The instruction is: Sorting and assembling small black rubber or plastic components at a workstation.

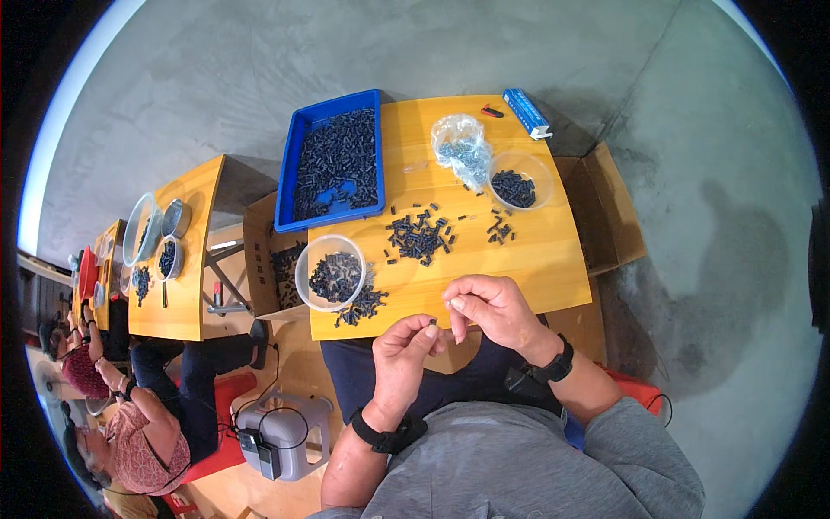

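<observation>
My left hand (408, 350) is closed just off the table's near edge. A small black part (433, 323) shows between its thumb and forefinger. My right hand (491, 313) is held close by with its fingers pinched together. Whatever those fingers hold, if anything, is too small to make out. Beyond the hands, a loose pile of short black parts (418, 236) lies on the yellow table (519, 268). Left of it, a round clear tub (303, 275) holds more dark parts, some spilled beside it. Farther right, another clear tub (541, 183) contains black pieces.
A blue tray (286, 186) full of black parts sits at the table's far left. At the back are a clear plastic bag (462, 147), a red-and-black tool (491, 112) and a blue box (526, 112). Cardboard boxes (618, 208) flank the table. Other people sit at left tables.
</observation>
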Available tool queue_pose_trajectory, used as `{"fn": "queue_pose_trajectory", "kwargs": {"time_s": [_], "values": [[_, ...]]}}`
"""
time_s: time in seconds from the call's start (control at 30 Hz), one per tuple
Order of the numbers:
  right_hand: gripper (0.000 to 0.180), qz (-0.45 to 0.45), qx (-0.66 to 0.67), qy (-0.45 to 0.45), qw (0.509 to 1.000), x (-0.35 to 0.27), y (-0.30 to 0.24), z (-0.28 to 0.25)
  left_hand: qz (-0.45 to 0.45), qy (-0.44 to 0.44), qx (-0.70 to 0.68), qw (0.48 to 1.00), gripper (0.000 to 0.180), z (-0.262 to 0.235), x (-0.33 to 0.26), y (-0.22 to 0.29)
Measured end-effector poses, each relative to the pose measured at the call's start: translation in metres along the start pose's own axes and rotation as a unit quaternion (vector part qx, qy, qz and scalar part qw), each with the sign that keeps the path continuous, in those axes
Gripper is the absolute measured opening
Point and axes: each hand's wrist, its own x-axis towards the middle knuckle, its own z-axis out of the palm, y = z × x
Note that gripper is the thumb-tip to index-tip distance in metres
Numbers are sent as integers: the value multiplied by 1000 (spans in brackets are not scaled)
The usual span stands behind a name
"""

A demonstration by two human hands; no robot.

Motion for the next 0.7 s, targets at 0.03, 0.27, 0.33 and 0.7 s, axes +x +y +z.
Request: {"fn": "queue_pose_trajectory", "kwargs": {"time_s": [0.03,0.27,0.33,0.7], "values": [[13,0,-1,1,1000,-1,0,0,-3,0,-4,1000,11,0,1,-1],[18,65,171,53,982,-3,1,8,-1,4,1,1000,11,2,0,1],[18,63,199,47,977,-3,3,9,4,9,5,1000,10,2,0,3],[11,105,311,-6,944,-6,10,1,21,8,-9,1000,7,5,1,6]]}}
